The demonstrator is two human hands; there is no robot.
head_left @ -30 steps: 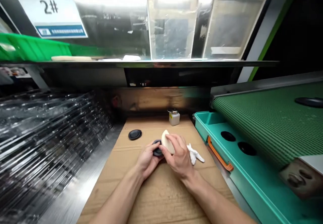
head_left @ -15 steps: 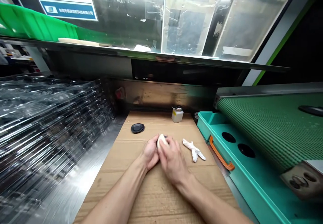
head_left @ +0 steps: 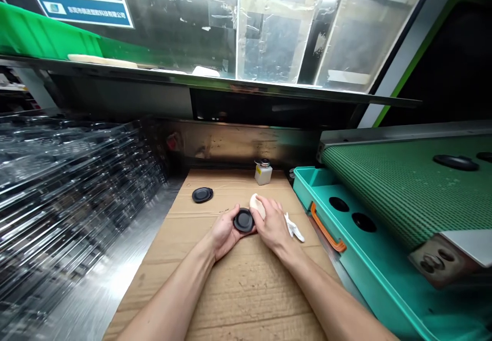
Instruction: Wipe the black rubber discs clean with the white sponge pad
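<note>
A round black plastic lid (head_left: 243, 220) faces up in my left hand (head_left: 225, 232), with the thumb at its rim and fingers beneath. Just to its right, my right hand (head_left: 272, 224) pinches a cream-white oval pad (head_left: 257, 205), held apart from the lid's face. Another round black lid (head_left: 202, 194) lies on the cardboard sheet (head_left: 230, 289), up and to the left of my hands. A crumpled white cloth strip (head_left: 295, 229) rests right of my right hand, which partly covers it.
A small white pump bottle (head_left: 263, 172) stands at the back of the cardboard. Stacked clear plastic trays (head_left: 77, 177) fill the left. At right, a teal bin (head_left: 357, 251) with an orange handle holds black discs, beside a green conveyor belt (head_left: 392, 177) carrying black parts (head_left: 455, 162).
My right hand has drawn the pad off to the right, uncovering the black lid in my left hand. Another black part shows on the belt. The whole view has shifted slightly.
</note>
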